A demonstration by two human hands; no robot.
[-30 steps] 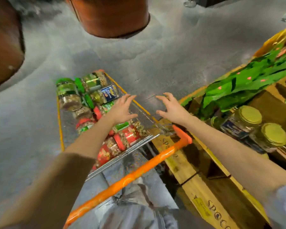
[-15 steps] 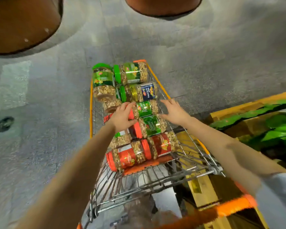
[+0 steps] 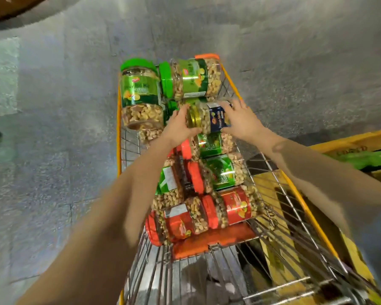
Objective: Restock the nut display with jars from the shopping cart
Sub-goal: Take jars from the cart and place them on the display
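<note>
A wire shopping cart (image 3: pixel 271 172) with orange trim holds several clear nut jars lying on their sides. A gold-lidded jar with a dark blue label (image 3: pixel 209 118) lies across the middle of the pile. My left hand (image 3: pixel 179 126) grips its lid end and my right hand (image 3: pixel 242 119) grips its base end. Behind it are two green-lidded jars (image 3: pixel 141 89). Nearer me lie jars with red lids, two with green labels (image 3: pixel 216 172) and two with red labels (image 3: pixel 227 209). Only a yellow edge of the nut display (image 3: pixel 348 146) shows at the right.
Grey speckled floor surrounds the cart on the left and ahead. Yellow wooden pallet boards (image 3: pixel 271 190) lie under the cart's right side. A brown round object (image 3: pixel 9 5) sits at the top left corner. Green foliage decoration (image 3: pixel 365 159) lies on the display edge.
The view swung from the display to the cart. Both hands moved forward over the jars and closed on the two ends of the blue-labelled jar.
</note>
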